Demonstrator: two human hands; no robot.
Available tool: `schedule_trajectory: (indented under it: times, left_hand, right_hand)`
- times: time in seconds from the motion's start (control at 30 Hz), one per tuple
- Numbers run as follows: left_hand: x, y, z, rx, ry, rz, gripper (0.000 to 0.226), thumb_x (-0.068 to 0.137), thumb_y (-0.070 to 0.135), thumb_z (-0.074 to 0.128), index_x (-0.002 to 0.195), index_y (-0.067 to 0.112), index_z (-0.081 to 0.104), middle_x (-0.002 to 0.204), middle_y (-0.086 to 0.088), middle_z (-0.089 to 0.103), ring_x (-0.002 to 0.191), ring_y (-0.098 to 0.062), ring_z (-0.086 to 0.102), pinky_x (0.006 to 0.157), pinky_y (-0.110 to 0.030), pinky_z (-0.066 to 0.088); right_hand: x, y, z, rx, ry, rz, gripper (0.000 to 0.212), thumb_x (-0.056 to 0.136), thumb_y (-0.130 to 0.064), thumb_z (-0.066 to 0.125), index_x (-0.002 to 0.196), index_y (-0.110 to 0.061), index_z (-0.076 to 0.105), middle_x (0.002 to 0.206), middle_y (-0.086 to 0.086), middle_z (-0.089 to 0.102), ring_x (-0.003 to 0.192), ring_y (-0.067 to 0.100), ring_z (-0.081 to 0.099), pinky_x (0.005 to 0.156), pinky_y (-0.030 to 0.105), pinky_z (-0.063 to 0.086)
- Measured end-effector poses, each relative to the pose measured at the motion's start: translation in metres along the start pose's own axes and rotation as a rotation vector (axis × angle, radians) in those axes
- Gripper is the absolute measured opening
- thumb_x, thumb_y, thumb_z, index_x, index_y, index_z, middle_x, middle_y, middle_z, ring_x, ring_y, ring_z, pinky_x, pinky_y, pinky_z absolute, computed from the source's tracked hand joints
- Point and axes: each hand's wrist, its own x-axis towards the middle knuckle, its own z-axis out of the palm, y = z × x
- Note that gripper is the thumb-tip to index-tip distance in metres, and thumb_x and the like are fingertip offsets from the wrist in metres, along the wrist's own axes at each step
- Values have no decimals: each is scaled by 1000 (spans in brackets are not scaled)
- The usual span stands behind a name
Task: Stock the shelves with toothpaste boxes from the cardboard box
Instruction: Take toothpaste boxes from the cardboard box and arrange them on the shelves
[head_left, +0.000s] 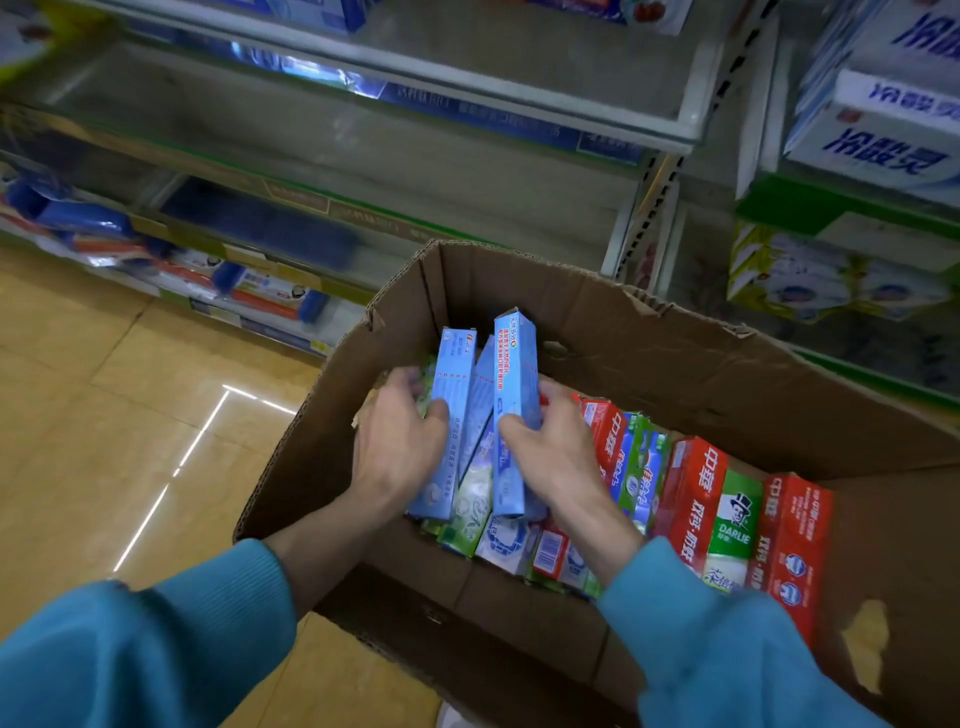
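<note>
An open brown cardboard box (675, 358) stands on the floor in front of the shelves. It holds several toothpaste boxes: red ones (691, 499), a green Darlie one (732, 525) and light blue ones. My left hand (400, 447) grips one light blue toothpaste box (449, 415) tilted upward. My right hand (556, 447) grips another light blue toothpaste box (514, 405), also raised on end. A third blue box (480, 405) leans between them. Both arms wear teal sleeves.
Metal shelves (467, 83) rise behind the cardboard box, the middle levels mostly bare. Blue and orange packs (249, 286) lie on the bottom left shelf. White cartons with blue lettering (893, 124) fill the right shelf. Tan floor tiles (104, 415) spread to the left.
</note>
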Motion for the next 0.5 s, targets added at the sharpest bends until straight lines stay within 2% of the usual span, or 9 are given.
schedule_trajectory:
  times: [0.07,0.17,0.27,0.33,0.4,0.5]
  left_hand:
    - [-4,11,-6,-141,91,110,43,97,25,63,139,16,55,125,5,67,116,-13,62,101,-31,49]
    - [-6,35,-11,-358,53,137,39,99,30,62,137,20,57,121,7,67,108,-3,62,94,-26,52]
    - [-7,65,-12,-608,-20,86,38,101,34,60,137,24,56,112,5,69,102,-9,68,96,-40,57]
    - [-13,85,-14,-772,-96,91,37,103,31,56,139,23,54,105,3,72,93,-14,72,90,-42,60]
    - [-20,104,-15,-857,-162,149,34,105,29,54,138,23,55,97,2,73,86,-17,71,83,-40,60]
    - [-37,130,-16,-930,-232,219,26,104,23,55,128,21,64,80,6,68,79,-13,65,73,-32,57]
  right_hand:
    - [-9,-3,-21,157,-45,-1,34,93,-13,58,126,-24,57,93,-8,70,77,6,70,68,27,58]
    - [-20,-11,-57,345,-161,58,28,99,-9,47,114,-20,68,88,4,77,70,15,71,63,31,56]
    - [-28,-17,-94,527,-304,109,33,95,-7,42,111,-9,71,95,18,75,71,23,70,61,30,55]
    - [-31,-21,-119,647,-352,126,34,94,-8,42,108,-7,73,95,22,73,64,23,68,53,27,55]
    - [-34,-23,-142,658,-450,108,38,93,-11,40,108,-7,74,100,32,68,64,26,66,49,29,54]
    - [-38,-26,-175,552,-551,58,45,89,-18,40,123,-4,66,113,41,61,68,32,61,51,31,52]
